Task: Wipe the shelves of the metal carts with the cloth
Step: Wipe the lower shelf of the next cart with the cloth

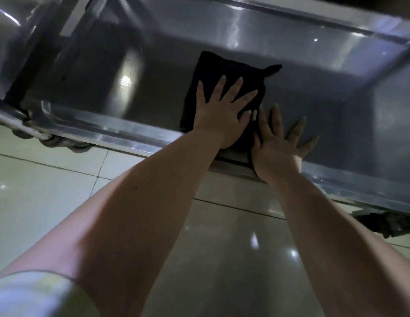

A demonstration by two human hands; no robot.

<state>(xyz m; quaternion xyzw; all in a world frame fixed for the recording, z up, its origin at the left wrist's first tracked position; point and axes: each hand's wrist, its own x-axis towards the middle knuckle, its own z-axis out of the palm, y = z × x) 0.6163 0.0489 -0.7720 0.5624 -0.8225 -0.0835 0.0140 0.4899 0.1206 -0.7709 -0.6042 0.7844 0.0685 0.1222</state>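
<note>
Cloth (213, 69) under splayed L hand (218, 113); R hand (277, 147) flat on shelf (130, 65)

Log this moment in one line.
left hand: flat on cloth | right hand: flat on shelf at cloth's edge | step: wipe

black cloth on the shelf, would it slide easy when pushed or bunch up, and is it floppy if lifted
Probably floppy: the cloth lies folded flat, with a limp corner tab sticking out. It likely slides easily, since the metal shelf looks smooth and glossy. Pushed under the flat left hand, its free edges might bunch.
</note>
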